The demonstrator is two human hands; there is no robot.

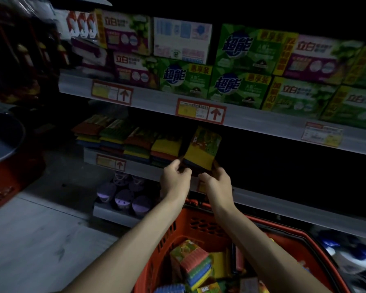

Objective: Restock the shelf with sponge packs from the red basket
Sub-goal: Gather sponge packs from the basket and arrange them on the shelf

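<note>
Both hands hold one sponge pack (202, 148), yellow-faced with a green printed top, tilted over the middle shelf's front edge (140, 168). My left hand (174, 176) pinches its lower left corner. My right hand (217, 178) grips its lower right corner. To the left of it, rows of stacked sponge packs (125, 137) lie on the same shelf. The red basket (190, 227) stands below my arms, with several sponge packs (193, 261) inside.
Green and purple soap boxes (237, 66) fill the shelf above, with red price tags (201, 111) on its edge. Purple round items (123, 195) sit on the bottom shelf. The middle shelf right of the held pack is dark. A grey floor (40, 240) lies left.
</note>
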